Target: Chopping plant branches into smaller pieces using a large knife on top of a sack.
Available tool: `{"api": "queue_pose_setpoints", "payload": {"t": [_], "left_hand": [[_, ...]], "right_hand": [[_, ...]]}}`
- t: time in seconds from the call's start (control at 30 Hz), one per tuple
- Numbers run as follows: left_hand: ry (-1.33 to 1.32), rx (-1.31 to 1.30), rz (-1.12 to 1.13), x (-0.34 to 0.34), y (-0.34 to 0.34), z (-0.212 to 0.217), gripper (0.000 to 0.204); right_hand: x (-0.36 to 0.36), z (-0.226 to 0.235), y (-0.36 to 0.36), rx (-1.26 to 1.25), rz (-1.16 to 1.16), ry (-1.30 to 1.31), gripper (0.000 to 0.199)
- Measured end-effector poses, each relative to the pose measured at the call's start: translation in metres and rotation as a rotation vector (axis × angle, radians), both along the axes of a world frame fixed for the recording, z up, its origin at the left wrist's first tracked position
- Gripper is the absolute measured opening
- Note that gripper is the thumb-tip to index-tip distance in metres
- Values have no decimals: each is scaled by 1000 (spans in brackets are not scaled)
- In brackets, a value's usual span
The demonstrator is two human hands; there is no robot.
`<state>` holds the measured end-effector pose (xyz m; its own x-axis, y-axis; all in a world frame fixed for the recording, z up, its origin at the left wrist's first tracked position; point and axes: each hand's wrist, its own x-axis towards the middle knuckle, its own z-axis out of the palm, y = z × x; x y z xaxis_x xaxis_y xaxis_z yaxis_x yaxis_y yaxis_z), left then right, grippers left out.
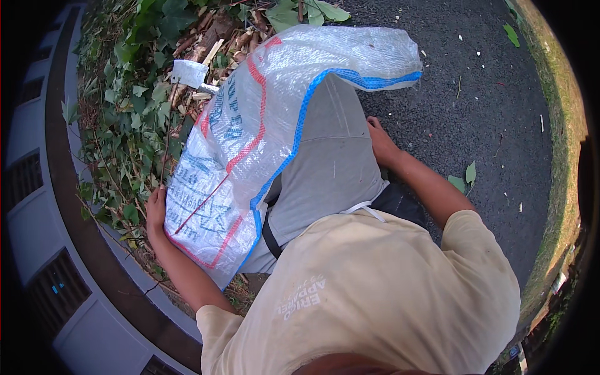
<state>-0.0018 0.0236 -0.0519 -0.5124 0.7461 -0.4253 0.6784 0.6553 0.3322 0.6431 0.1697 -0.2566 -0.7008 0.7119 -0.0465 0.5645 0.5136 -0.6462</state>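
Note:
A translucent white woven plastic sack [275,94] with red stripes, blue print and a blue hem lies draped over my left leg. My left hand [156,211] is closed at the sack's left edge, with its fingertips partly hidden. Against the outer side of my right leg in grey trousers [334,150] rests my right hand [382,144]; the leg hides most of its fingers. Beyond the sack, a cleaver [189,73] with a broad pale blade lies on chopped woody pieces [215,37], apart from both hands.
Leafy green vines [134,119] cover the ground on the left, beside a concrete channel [65,144] and a wall with dark openings. Dark asphalt [431,119] spreads to the right, with loose leaves [462,178] on it. A mossy curb [559,125] bounds it.

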Motion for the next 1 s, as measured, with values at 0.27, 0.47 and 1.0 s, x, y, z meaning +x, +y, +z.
{"api": "queue_pose_setpoints", "payload": {"t": [0.27, 0.47, 1.0], "left_hand": [[10, 79, 78, -20, -19, -5, 46], [-11, 191, 110, -11, -21, -3, 38], [-101, 349, 69, -19, -47, -15, 40]], "right_hand": [[-25, 58, 69, -112, -432, 127, 31], [14, 4, 112, -63, -604, 174, 36], [25, 181, 160, -325, -673, 514, 61]]}}
